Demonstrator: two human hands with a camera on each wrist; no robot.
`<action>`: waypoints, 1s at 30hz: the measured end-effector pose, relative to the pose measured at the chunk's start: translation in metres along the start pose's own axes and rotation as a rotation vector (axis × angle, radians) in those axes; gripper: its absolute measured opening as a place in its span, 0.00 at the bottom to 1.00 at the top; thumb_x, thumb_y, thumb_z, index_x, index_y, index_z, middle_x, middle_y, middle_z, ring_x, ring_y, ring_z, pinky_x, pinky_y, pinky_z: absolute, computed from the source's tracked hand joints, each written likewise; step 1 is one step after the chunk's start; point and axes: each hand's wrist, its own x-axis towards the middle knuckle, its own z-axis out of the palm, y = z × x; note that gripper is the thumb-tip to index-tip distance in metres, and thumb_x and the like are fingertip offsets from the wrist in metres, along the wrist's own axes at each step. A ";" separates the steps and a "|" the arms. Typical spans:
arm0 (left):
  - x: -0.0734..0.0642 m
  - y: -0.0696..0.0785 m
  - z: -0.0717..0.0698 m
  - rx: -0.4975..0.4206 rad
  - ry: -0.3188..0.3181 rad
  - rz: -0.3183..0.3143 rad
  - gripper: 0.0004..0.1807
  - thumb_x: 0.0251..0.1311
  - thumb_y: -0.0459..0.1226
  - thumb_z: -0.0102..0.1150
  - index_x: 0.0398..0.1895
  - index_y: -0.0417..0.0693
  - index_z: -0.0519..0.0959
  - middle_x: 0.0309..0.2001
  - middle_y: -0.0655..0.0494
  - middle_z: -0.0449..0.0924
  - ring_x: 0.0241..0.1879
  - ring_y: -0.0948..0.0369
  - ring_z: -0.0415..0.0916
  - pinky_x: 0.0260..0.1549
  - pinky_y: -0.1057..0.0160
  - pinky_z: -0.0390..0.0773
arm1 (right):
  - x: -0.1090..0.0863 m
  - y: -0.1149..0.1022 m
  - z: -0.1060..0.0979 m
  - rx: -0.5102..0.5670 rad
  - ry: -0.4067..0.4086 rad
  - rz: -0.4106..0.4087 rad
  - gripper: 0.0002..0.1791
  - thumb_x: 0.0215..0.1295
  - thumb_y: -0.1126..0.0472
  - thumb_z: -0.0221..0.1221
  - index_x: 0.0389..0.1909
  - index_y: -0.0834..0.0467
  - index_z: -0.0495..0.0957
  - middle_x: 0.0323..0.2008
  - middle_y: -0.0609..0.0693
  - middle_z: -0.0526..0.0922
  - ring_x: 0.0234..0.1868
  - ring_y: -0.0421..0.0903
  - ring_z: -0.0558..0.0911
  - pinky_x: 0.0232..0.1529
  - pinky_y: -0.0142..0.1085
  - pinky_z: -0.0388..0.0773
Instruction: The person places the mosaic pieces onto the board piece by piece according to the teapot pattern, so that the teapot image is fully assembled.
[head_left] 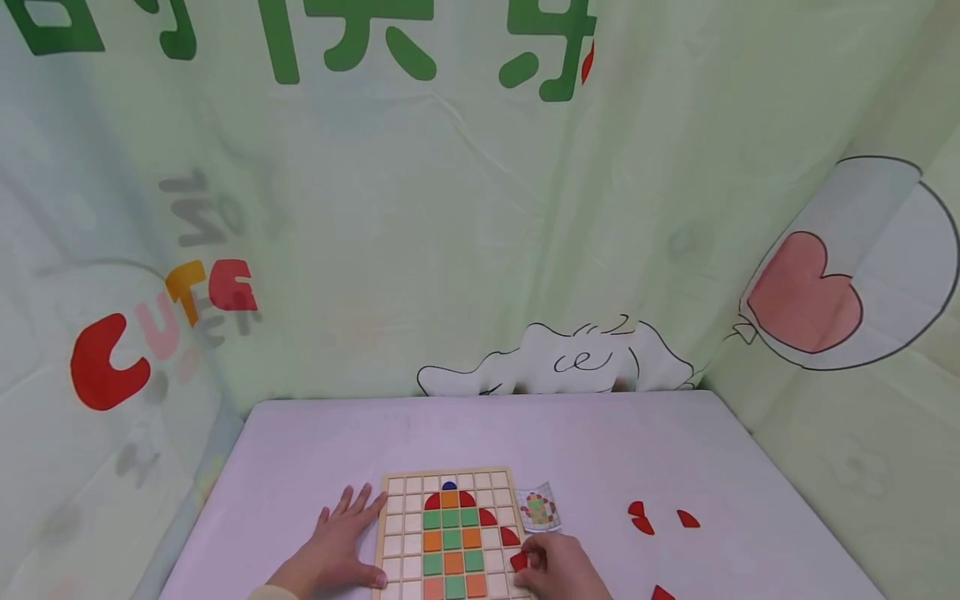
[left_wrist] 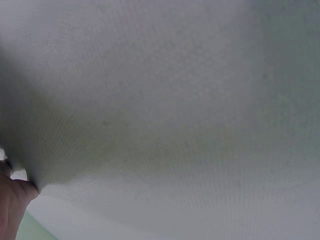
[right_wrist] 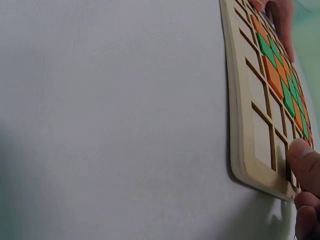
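A wooden grid board [head_left: 411, 522] lies on the table, with green [head_left: 451, 517] and orange tiles [head_left: 432, 541] set in its middle columns. Red quarter-circle tiles [head_left: 487, 517] step down its right side, and a blue piece [head_left: 449, 485] tops the pattern. My left hand [head_left: 337, 546] spreads its fingers at the board's left edge, thumb at the lower frame. Thumb and fingers of my right hand [head_left: 558, 567] pinch a red tile [head_left: 519, 562] over the board's right edge. The right wrist view shows my right thumb [right_wrist: 302, 152] above the corner cells; the tile is hidden there.
A small printed pattern card [head_left: 538, 507] lies against the board's right side. Several loose red tiles [head_left: 642, 526] are scattered farther right on the pale table [head_left: 600, 450]. A printed curtain [head_left: 390, 250] hangs behind the table and along its sides.
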 end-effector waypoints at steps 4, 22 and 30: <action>0.000 0.001 0.000 0.000 -0.001 -0.008 0.68 0.29 0.61 0.83 0.79 0.49 0.62 0.80 0.38 0.53 0.80 0.32 0.41 0.71 0.23 0.43 | 0.003 -0.003 0.003 -0.026 0.021 -0.010 0.18 0.57 0.60 0.74 0.44 0.66 0.84 0.24 0.47 0.73 0.32 0.41 0.73 0.31 0.31 0.68; -0.001 0.002 -0.001 -0.001 -0.005 -0.007 0.68 0.29 0.61 0.83 0.78 0.49 0.62 0.80 0.38 0.53 0.80 0.33 0.41 0.71 0.23 0.44 | 0.006 -0.008 0.006 -0.088 0.052 -0.030 0.14 0.57 0.57 0.75 0.37 0.61 0.84 0.23 0.46 0.72 0.30 0.41 0.71 0.29 0.31 0.66; -0.001 0.003 -0.002 -0.007 -0.008 -0.009 0.68 0.29 0.60 0.84 0.78 0.49 0.62 0.81 0.38 0.53 0.80 0.33 0.41 0.71 0.23 0.43 | 0.005 -0.003 0.004 -0.061 0.053 -0.037 0.08 0.61 0.62 0.71 0.36 0.62 0.84 0.25 0.46 0.77 0.30 0.42 0.74 0.32 0.33 0.74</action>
